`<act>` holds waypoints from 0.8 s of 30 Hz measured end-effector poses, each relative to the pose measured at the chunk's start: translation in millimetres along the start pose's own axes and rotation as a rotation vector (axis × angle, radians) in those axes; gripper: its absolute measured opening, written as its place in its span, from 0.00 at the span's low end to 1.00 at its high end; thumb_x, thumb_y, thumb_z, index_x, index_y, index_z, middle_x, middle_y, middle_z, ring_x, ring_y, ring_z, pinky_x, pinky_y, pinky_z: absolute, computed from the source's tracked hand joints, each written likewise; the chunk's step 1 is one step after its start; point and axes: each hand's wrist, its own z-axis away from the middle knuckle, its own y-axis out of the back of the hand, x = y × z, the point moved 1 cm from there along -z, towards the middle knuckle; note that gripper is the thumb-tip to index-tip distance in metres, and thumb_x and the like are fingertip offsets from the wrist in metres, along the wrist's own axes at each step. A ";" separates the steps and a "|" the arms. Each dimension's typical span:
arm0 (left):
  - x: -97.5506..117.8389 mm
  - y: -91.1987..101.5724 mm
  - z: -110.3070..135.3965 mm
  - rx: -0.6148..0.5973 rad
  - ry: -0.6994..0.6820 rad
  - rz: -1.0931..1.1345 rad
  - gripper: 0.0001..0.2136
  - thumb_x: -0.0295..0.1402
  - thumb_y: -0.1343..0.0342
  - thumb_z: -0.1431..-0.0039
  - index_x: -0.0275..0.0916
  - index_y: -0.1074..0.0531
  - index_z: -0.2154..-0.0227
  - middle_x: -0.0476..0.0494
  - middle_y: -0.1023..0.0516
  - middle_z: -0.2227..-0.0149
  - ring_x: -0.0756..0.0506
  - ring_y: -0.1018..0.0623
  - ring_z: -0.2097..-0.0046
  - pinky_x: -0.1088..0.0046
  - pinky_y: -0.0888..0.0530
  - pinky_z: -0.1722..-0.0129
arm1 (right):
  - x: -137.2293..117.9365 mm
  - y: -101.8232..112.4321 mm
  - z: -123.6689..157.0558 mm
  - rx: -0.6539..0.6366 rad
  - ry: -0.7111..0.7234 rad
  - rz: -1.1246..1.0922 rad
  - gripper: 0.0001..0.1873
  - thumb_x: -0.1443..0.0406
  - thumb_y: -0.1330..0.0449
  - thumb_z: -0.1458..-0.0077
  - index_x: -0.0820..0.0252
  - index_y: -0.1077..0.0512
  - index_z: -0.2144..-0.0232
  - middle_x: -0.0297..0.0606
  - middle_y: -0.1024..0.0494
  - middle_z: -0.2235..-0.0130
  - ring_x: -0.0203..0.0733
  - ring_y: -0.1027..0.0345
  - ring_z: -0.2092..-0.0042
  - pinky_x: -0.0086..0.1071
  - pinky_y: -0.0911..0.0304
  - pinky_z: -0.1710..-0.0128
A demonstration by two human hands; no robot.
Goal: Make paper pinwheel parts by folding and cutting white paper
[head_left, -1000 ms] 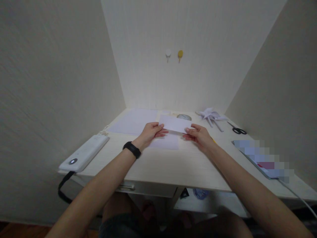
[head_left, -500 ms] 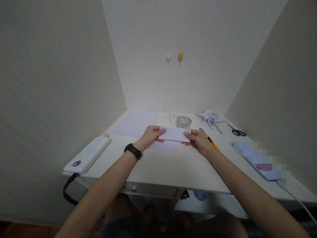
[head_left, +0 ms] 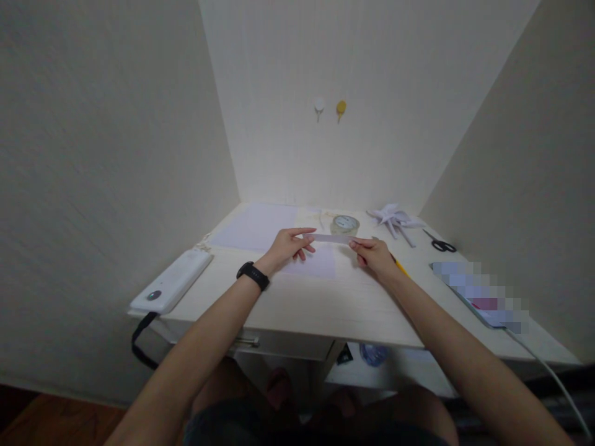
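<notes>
A narrow white paper strip [head_left: 331, 238] is stretched level between my two hands, above the desk. My left hand [head_left: 290, 244], with a black watch on the wrist, pinches its left end between thumb and index finger while the other fingers hang loose. At the right end, my right hand [head_left: 374, 255] grips the strip with thumb and curled fingers. Below lies a flat piece of white paper [head_left: 311, 264]. Just beyond the strip is a roll of clear tape [head_left: 344, 225]. A yellow utility knife [head_left: 400, 267] lies partly hidden behind my right hand.
A large paper sheet [head_left: 255, 224] lies at the back left of the desk [head_left: 297, 316]. A folded paper pinwheel [head_left: 395, 217] and black scissors [head_left: 441, 243] are at the back right. A white device [head_left: 174, 282] sits left; a blurred-out tablet-like device [head_left: 469, 291] with a cable lies right.
The paper in my hands showed a wider face before and now appears as a thin strip, folded or tipped edge-on. My hands have risen slightly, and the view has shifted a little.
</notes>
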 end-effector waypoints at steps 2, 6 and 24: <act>1.1 -1.9 0.1 0.030 0.009 0.015 0.20 0.39 0.34 0.45 0.31 0.21 0.54 0.33 0.16 0.64 0.52 0.25 0.79 0.78 0.35 0.82 | -1.3 -2.4 2.9 -0.062 -0.055 -0.102 0.29 0.52 0.27 0.60 0.67 0.18 0.60 0.32 0.26 0.84 0.32 0.39 0.83 0.26 0.44 0.83; 1.1 -4.3 0.9 0.040 0.034 0.063 0.18 0.40 0.33 0.47 0.32 0.20 0.58 0.30 0.18 0.56 0.50 0.21 0.73 0.78 0.32 0.81 | -4.6 -3.6 5.7 -0.146 -0.135 -0.296 0.22 0.60 0.25 0.61 0.64 0.19 0.62 0.45 0.16 0.69 0.35 0.25 0.75 0.25 0.31 0.75; -3.3 -13.8 0.3 0.009 -0.004 0.141 0.11 0.34 0.29 0.52 0.31 0.19 0.70 0.35 0.17 0.65 0.45 0.18 0.62 0.76 0.25 0.69 | -9.1 2.0 2.5 -0.034 -0.181 -0.508 0.04 0.75 0.32 0.51 0.64 0.23 0.73 0.42 0.17 0.71 0.38 0.20 0.69 0.24 0.25 0.69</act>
